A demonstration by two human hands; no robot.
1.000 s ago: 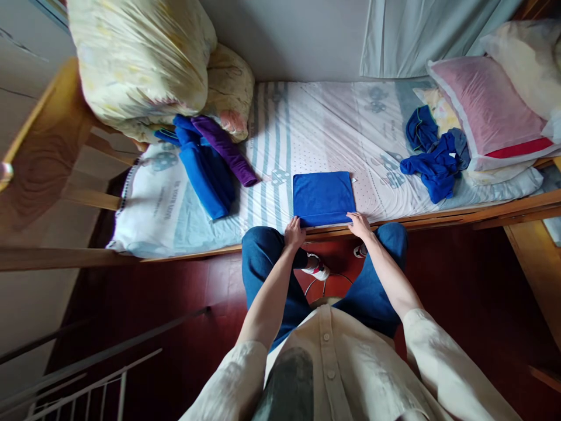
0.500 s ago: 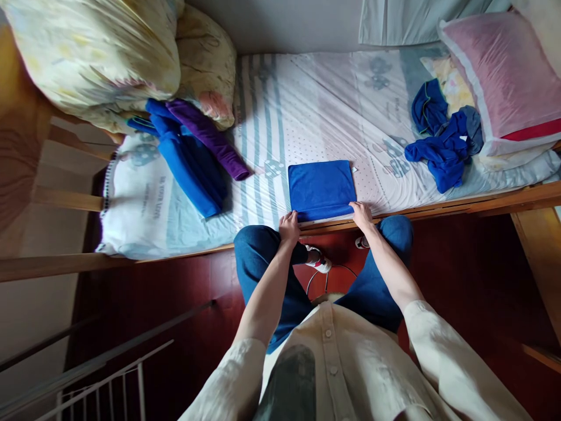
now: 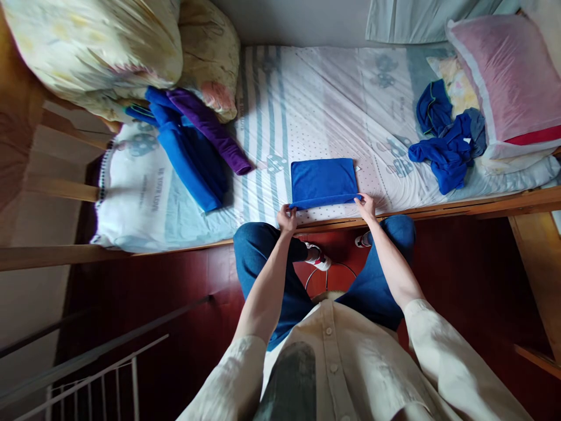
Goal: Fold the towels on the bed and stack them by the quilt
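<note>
Lying near the front edge of the bed, a rectangular blue cloth is held at both of its near corners. The near left corner is pinched between the thumb and fingers of the left hand, and the near right corner is gripped in the same way by the right hand. Between the two hands, a narrow band of the fabric is turned along the near edge, while the rest is spread flat on the patterned sheet. A small white tag is seen just beside the right side of the cloth.

To the left, a blue roll and a purple roll are laid side by side at a slant, close to a large yellow floral bundle. To the right, crumpled blue garments are heaped near a pink pillow, whose edge is bordered in white. Below the cloth, the wooden bed rail is flanked by two knees in blue trousers, and a white and red shoe is seen between them, over the dark red floor.
</note>
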